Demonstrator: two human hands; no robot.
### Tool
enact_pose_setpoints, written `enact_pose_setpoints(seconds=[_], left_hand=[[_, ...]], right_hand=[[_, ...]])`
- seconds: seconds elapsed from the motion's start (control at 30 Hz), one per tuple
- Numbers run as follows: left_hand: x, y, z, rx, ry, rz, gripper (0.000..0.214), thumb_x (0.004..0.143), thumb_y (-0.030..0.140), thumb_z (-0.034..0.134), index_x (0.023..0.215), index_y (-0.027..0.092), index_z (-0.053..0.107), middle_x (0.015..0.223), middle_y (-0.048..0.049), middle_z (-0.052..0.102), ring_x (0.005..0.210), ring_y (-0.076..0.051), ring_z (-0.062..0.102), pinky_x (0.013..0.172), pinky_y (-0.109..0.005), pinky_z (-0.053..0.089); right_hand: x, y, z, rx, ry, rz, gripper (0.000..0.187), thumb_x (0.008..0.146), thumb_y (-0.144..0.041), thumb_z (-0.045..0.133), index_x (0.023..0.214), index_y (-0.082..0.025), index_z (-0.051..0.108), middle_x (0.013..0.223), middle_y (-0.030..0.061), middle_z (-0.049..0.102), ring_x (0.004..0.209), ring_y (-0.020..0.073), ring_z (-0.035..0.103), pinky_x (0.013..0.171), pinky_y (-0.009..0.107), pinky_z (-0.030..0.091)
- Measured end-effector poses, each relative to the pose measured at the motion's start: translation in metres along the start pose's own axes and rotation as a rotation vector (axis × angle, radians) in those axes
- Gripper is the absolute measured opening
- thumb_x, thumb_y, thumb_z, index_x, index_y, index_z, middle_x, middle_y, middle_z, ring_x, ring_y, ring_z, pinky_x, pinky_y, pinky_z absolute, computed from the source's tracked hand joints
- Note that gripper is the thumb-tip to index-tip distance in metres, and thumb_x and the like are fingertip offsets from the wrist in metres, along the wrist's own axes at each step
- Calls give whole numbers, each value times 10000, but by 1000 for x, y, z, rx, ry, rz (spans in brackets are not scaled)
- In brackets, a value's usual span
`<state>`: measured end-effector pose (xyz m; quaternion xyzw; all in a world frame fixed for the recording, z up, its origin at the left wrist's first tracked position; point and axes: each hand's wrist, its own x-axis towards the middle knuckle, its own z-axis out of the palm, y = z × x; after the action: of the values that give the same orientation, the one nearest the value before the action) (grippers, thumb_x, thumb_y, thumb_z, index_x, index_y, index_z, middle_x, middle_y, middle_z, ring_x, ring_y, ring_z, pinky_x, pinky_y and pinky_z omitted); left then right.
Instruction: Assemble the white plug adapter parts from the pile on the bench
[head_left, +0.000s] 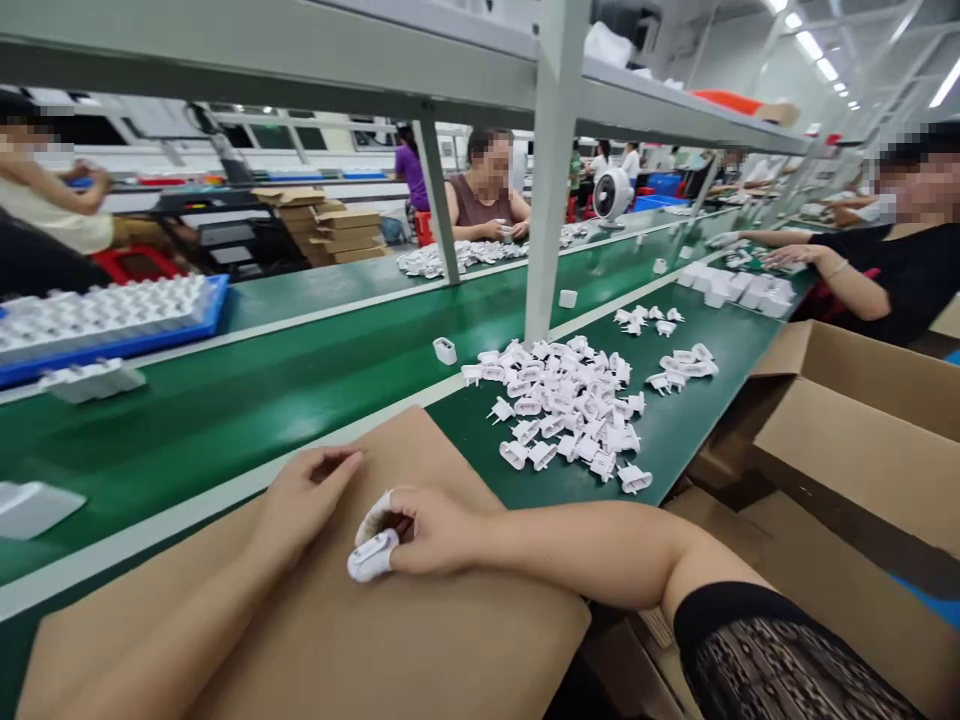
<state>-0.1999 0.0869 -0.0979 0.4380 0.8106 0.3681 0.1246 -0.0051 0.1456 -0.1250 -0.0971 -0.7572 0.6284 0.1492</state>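
My right hand [424, 530] rests on a brown cardboard sheet [420, 640] with its fingers bunched together. It pinches a small white plastic part [371, 558], and a worn white wrap covers one fingertip. My left hand [304, 495] lies on the same sheet just to the left, fingers loosely curled under, with nothing visible in it. A heap of white plug parts [570, 410] lies on the green table beyond my right hand.
A green conveyor belt [247, 400] runs across behind the sheet, carrying single white parts. A grey post [551, 200] stands behind the heap. An open cardboard box [847, 420] sits at the right. A blue tray [112, 320] of white parts is far left. Other workers sit opposite and at right [900, 270].
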Motion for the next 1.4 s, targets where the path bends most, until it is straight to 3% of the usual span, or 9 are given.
enact_pose_setpoints(seconds=[0.1,0.27,0.43,0.63,0.77,0.9,1.13,1.27,1.4], left_hand=[[36,22,10,-4,2,-54,540,806,604,596,1136,199,729,1162,-101,744,1083,-317,686,976,-445,559],[112,57,47,144,15,159,520,847,425,598,1271,127,637,1337,-182,647,1239,-346,605,1101,-496,483],[164,64,76,333,-131,387,883,655,155,690,1502,101,448,1704,-190,257,1587,-426,152,1286,-550,216],[181,52,69,422,-220,363,453,857,314,603,1280,154,623,1393,-208,603,1199,-379,639,1038,-465,498],[155,46,50,370,-100,305,337,858,428,634,1104,197,641,1187,-155,688,1071,-339,667,924,-417,513],[95,33,20,49,31,169,407,766,509,719,1047,224,641,1077,-73,740,924,-268,682,821,-362,512],[-36,23,-17,-270,-146,-51,573,674,637,811,1052,218,709,1007,-62,770,860,-252,700,751,-350,532],[-70,18,-5,-303,-222,91,471,814,613,728,1119,253,733,1109,-70,756,978,-274,701,845,-395,554],[-74,11,6,-321,-187,190,549,810,572,751,1271,280,683,1285,-76,702,1157,-302,655,1003,-448,523]], right_hand=[[-3,-6,-3,-174,-32,-52,334,723,-89,749,1030,-220,738,979,5,632,833,144,601,772,246,508],[-3,-4,-1,-225,-33,-129,281,763,-96,727,1022,-203,753,936,5,583,865,147,599,783,242,502],[1,4,-1,-278,-19,-90,221,748,-88,747,948,-183,752,942,10,577,875,149,602,784,234,509],[1,8,-2,-211,-44,-107,261,734,-85,757,966,-200,789,908,7,629,886,164,634,808,255,524],[0,-3,-6,-6,169,-138,224,751,-171,802,967,-229,808,913,11,666,859,161,636,853,291,540],[6,-22,-22,306,465,-55,269,698,-361,859,921,-226,797,940,23,717,731,143,613,714,294,524],[16,-27,-35,656,518,159,312,641,-276,805,935,-197,737,947,29,744,780,137,630,731,276,505],[13,-27,-30,481,496,131,306,668,-342,841,918,-200,738,915,29,734,783,153,628,761,306,511],[8,-36,-31,-31,458,-37,232,776,-414,803,930,-242,778,1043,41,730,938,207,648,847,361,521]])
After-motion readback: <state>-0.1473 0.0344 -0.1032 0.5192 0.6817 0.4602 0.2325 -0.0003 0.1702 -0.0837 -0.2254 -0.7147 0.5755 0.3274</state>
